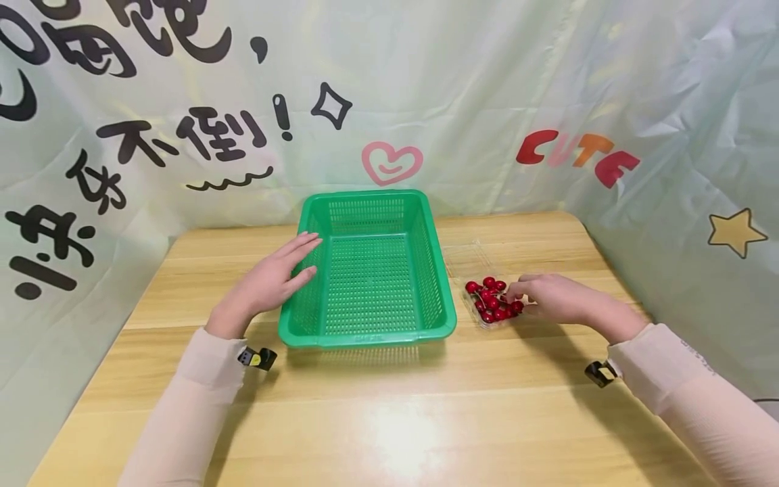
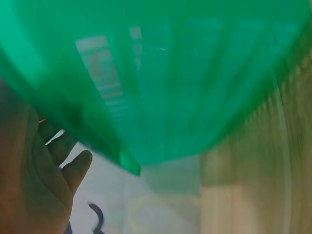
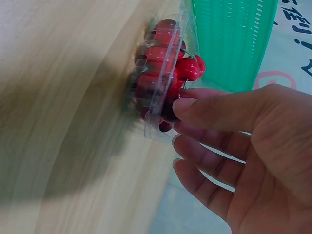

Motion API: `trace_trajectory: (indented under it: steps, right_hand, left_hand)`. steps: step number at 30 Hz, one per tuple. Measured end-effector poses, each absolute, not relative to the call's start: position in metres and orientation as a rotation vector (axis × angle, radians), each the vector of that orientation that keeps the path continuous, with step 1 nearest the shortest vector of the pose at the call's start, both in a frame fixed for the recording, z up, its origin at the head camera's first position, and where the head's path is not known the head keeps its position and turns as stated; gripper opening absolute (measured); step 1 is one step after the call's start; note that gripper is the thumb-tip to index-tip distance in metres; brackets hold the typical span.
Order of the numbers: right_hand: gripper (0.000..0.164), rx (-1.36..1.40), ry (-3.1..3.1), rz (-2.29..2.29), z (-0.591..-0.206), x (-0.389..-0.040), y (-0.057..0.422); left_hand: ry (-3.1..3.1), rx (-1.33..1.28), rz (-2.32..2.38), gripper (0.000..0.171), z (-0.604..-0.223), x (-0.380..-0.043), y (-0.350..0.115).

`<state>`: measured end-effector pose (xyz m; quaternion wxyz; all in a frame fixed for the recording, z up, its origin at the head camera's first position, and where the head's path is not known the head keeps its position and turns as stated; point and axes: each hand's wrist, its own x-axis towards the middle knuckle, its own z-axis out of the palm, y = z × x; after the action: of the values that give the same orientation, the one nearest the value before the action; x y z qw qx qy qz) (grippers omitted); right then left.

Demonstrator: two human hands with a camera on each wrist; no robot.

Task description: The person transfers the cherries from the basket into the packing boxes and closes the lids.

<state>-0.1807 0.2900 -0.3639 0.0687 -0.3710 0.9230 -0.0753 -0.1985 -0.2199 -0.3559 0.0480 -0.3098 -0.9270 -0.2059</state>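
Observation:
A green plastic basket [image 1: 366, 340] stands on the table with its perforated bottom showing. To its right, an open clear plastic box [image 3: 155, 114] holds several red cherries [image 1: 491, 302], some with stems. My right hand [image 1: 556, 299] reaches into the box from the right. In the right wrist view its thumb and index finger pinch a dark red cherry [image 3: 168, 108] at the box's edge, the other fingers loosely bent. My left hand [image 1: 268, 281] is at the basket's left rim, fingers extended over it and holding nothing; the left wrist view shows the green wall close beside the hand.
The wooden table [image 1: 365, 419] ends at a pale cloth backdrop [image 1: 462, 101] with printed lettering, a heart and a star. The box's clear lid [image 1: 471, 257] lies folded back behind the cherries.

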Motion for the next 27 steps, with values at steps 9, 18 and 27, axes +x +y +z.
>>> trace_trajectory:
  steps: [9, 18, 27]
  right_hand:
    - [0.022, -1.06, 2.761, -0.219, -0.37, -0.178, 0.293]
    - [0.014, -1.043, 2.716, -0.237, -0.369, -0.174, 0.293]
    - [0.02, -0.998, 2.854, -0.268, -0.359, -0.176, 0.295]
  left_hand:
    - [-2.705, -1.08, -0.579, 0.058, -0.338, -0.174, -0.177]
    - [-2.608, -1.22, -0.54, 0.058, -0.325, -0.154, -0.123]
    - [-2.531, -1.329, -0.499, 0.057, -0.322, -0.139, -0.061]
